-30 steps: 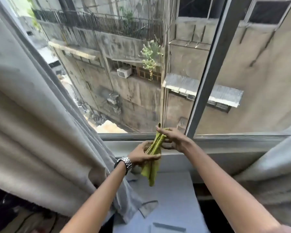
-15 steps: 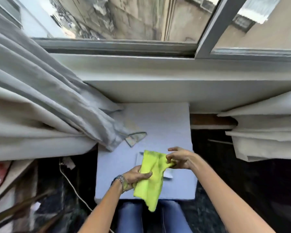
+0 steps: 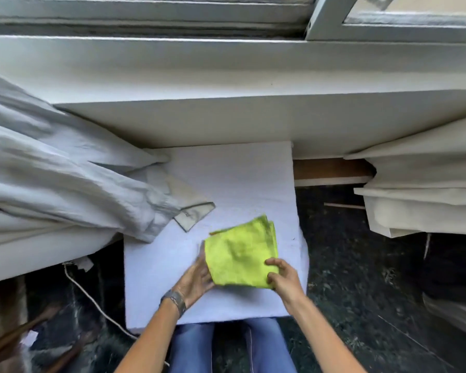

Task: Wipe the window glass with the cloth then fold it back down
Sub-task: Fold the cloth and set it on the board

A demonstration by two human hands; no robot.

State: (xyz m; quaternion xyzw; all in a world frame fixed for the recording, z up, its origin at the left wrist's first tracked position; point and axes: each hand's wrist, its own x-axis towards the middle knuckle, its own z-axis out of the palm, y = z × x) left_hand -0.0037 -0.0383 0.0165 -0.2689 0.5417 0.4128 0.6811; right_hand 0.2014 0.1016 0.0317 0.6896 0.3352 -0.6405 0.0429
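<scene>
Nearest the camera, at six o'clock, the person's blue jeans (image 3: 233,348) showed between two bare forearms. Just beyond the knees stood a white foam block (image 3: 234,181), its flat top serving as a work surface. The yellow-green microfibre cloth (image 3: 241,254) lay folded on the near right part of that top, several layers showing at its one o'clock corner. The left hand (image 3: 197,279), a metal wristwatch (image 3: 176,301) on its wrist, lay with fingers stretched flat against the cloth's eight o'clock edge. The right hand (image 3: 284,277) was at the cloth's five o'clock corner, thumb on top and fingers curled at the near edge, pinching the fabric there. The two hands were apart, one at each near side of the cloth.

At nine o'clock a grey curtain (image 3: 65,179) bunched over the block's left side, its hem corner resting on the foam. A white cord (image 3: 92,300) ran over the dark floor at seven o'clock. At three o'clock hung a cream curtain (image 3: 420,189). Farther off, at twelve o'clock, ran the white window sill (image 3: 226,76), and beyond it the window frame (image 3: 326,20).
</scene>
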